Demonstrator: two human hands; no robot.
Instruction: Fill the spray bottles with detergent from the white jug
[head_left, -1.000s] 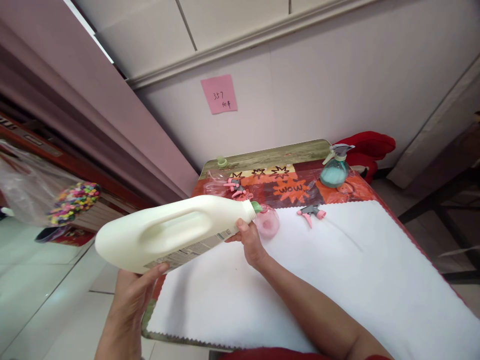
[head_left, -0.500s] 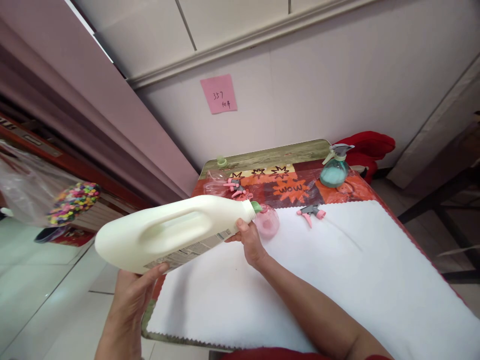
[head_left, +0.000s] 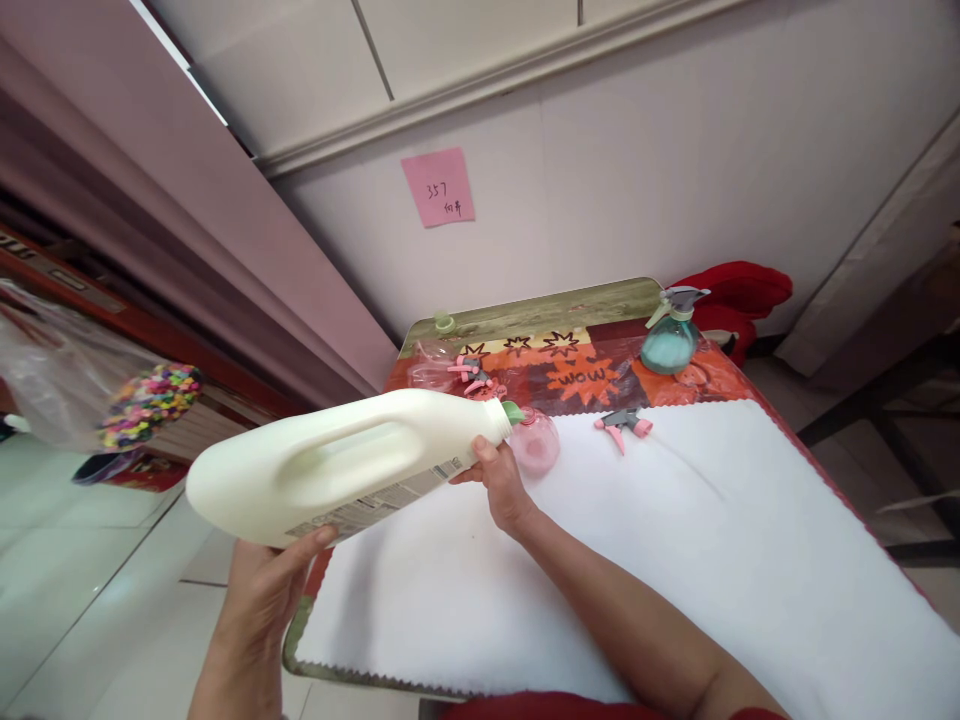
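A large cream detergent jug (head_left: 405,430) lies tilted in both my hands, its green spout (head_left: 513,412) over a pink spray bottle (head_left: 537,446) that has no head on it. My left hand (head_left: 274,575) holds the jug from below near its base. Near the neck, my right hand (head_left: 495,480) grips it with the thumb on top. To the right of the pink bottle, a pink and grey trigger sprayer (head_left: 624,427) rests on the white sheet with its thin tube. Whether liquid is flowing cannot be made out.
A teal spray bottle (head_left: 670,335) stands at the back right. A second pink and grey sprayer head (head_left: 471,370) and a green cap (head_left: 445,323) sit at the back left. White sheeting (head_left: 675,570) covers much of the table. A bag of colourful pieces (head_left: 150,403) hangs at left.
The jug's base has shifted very slightly to the left. My hands keep their grip, and the things on the table stay where they were.
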